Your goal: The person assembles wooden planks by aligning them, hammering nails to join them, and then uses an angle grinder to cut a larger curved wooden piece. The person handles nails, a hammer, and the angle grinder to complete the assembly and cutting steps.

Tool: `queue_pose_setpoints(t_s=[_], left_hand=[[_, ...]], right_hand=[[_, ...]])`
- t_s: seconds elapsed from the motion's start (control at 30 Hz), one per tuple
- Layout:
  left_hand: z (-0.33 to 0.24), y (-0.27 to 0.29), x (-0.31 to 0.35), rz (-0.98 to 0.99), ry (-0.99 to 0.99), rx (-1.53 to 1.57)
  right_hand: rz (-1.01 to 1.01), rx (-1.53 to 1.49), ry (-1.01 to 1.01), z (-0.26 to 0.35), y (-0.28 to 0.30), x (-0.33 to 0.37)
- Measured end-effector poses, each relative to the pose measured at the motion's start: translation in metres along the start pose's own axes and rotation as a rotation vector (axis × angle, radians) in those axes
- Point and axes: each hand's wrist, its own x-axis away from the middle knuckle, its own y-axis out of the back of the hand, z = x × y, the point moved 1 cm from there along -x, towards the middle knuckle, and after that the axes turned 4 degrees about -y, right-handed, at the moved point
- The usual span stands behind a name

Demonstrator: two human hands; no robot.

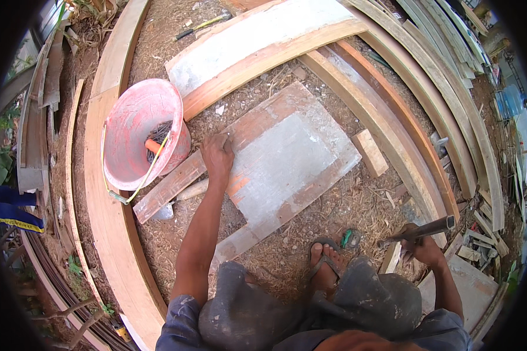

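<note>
A wooden panel (287,155) crusted with grey cement lies on the ground in front of me, a narrow strip (167,190) sticking out toward the bucket. My left hand (218,157) rests on the panel's left edge with its fingers curled together; whatever sits between the fingertips is hidden. Off to the right, my right hand (423,248) grips a hammer (427,229) with a dark metal head, raised above the ground near my knee. A pink bucket (137,120) stands left of the left hand, with dark nails (158,133) and an orange handle (153,146) inside.
A long timber beam (102,175) runs along the left. A whitish plank form (263,41) lies beyond the panel. Several beams (386,128) lie at the right, near a small wood block (370,153). A wooden tool handle (192,190) lies beside the strip. My sandalled foot (326,263) is close to the panel.
</note>
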Motion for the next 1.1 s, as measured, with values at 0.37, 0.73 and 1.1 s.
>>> queue_pose_setpoints(t_s=[0.37, 0.73, 1.1], left_hand=[[0.000, -0.004, 0.000, 0.011, 0.050, 0.057], [0.009, -0.009, 0.006, -0.013, 0.085, 0.032], [-0.001, -0.003, 0.004, -0.130, 0.021, 0.044]], right_hand=[[0.366, -0.357, 0.490, 0.118, -0.052, -0.052], [0.148, 0.001, 0.672, 0.223, -0.157, -0.090], [-0.057, 0.253, 0.931, 0.268, -0.217, -0.139]])
